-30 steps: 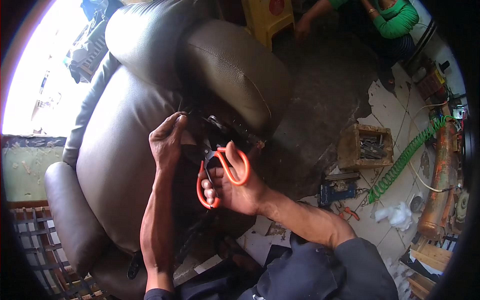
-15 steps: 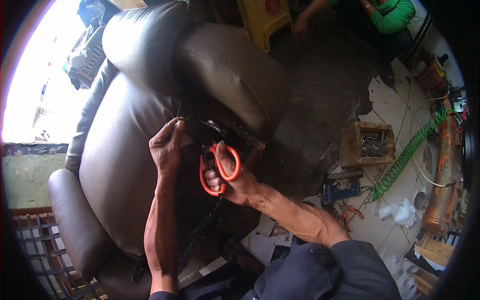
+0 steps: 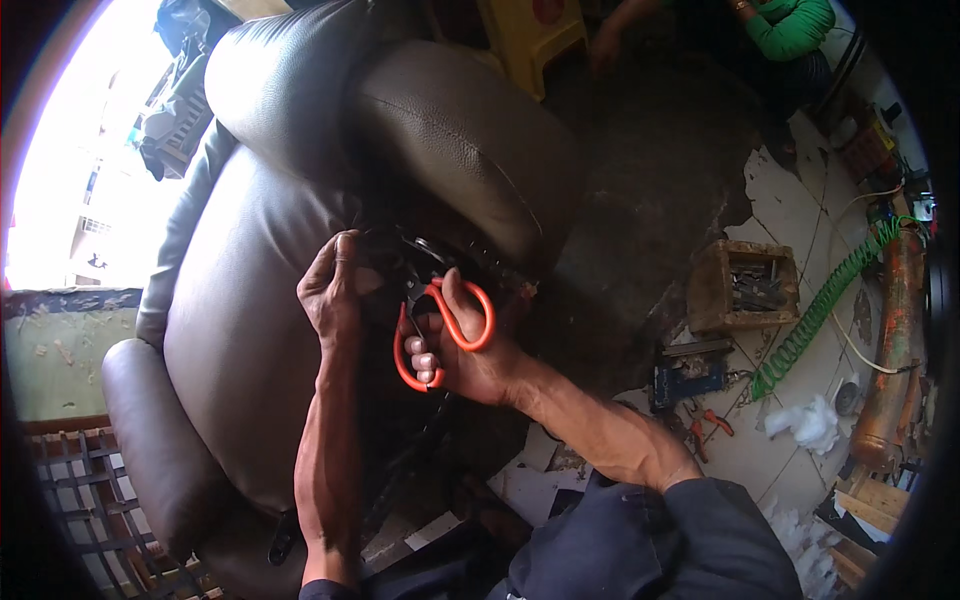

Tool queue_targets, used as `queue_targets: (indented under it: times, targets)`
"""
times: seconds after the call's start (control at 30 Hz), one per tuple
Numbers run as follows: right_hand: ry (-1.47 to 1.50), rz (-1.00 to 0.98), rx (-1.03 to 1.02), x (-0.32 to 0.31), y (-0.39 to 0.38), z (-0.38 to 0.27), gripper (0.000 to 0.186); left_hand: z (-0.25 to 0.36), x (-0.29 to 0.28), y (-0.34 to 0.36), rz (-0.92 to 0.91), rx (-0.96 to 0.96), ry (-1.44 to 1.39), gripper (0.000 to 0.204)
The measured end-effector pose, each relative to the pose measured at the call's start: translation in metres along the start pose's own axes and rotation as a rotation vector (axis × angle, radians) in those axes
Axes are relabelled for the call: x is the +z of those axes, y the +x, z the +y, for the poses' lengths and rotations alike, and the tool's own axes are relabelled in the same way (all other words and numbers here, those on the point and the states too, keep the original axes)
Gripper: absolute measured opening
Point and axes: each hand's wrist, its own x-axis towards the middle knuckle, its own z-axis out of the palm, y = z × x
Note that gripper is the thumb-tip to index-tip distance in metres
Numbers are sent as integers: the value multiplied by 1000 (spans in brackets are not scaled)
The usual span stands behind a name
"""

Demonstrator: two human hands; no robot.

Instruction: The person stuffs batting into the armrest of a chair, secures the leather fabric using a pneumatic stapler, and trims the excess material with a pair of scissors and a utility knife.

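A pair of scissors [image 3: 484, 330] with orange handles is in my right hand [image 3: 480, 365], its fingers and thumb through the loops. The handles are spread apart, and the blades point up and left into the dark hollow of a brown leather-covered seat [image 3: 240, 330]. Just left of the blades, my left hand [image 3: 332, 290] is closed in a pinch at the edge of the covering. What lies between its fingertips is too small and dark to make out. A thick padded part [image 3: 460, 140] of the same seat rises beyond both hands.
On the right floor are a wooden box [image 3: 745, 290] of metal pieces, a blue staple gun [image 3: 690, 375], orange-handled pliers [image 3: 708, 430] and a coiled green hose [image 3: 825, 300] beside a rusty cylinder [image 3: 885, 350]. A yellow stool [image 3: 530, 40] and a green-sleeved person [image 3: 790, 30] are at the back.
The scissor handles have spread wider, and my right hand has shifted slightly right. My left hand keeps its pinch in nearly the same place.
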Motion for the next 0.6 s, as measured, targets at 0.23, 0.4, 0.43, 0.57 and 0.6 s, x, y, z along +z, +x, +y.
queue_targets:
  times: [0.23, 0.4, 0.43, 0.57, 0.6]
  targets:
    - [-27, 19, 26, 2, -11, 0, 76, -5, 8, 1, 66, -13, -162, 25]
    - [-65, 30, 29, -6, -22, 10, 72, 9, -2, 3, -182, 320, 450, 23]
    - [-70, 40, 28, -8, -20, 11, 72, 22, -6, 3, -265, 488, 761, 26]
    - [-135, 71, -4, -14, -16, 4, 80, 59, 1, -3, -542, 634, 1292, 42]
    - [-143, 67, -16, -16, -15, 3, 83, 62, 3, -2, -575, 684, 1357, 42]
